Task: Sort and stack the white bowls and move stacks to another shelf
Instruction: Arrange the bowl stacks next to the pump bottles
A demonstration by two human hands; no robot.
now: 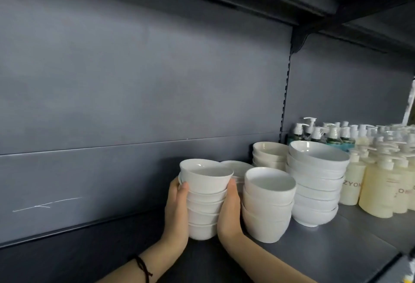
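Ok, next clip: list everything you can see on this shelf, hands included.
held bowl stack: one, white, leftmost, top bowl tilted
small bowl stack: one, white, just right of it
large bowl stack: one, white, further right
cream bowl stack: one, off-white, at the back
low bowls: count unclear, white, behind the held bowl stack
yellow pump bottles: many, pale yellow, far right
green pump bottles: several, green, behind the yellow ones
shelf: one, grey
wrist cord: one, black, left wrist
left hand: grips the held stack's left side
right hand: grips its right side
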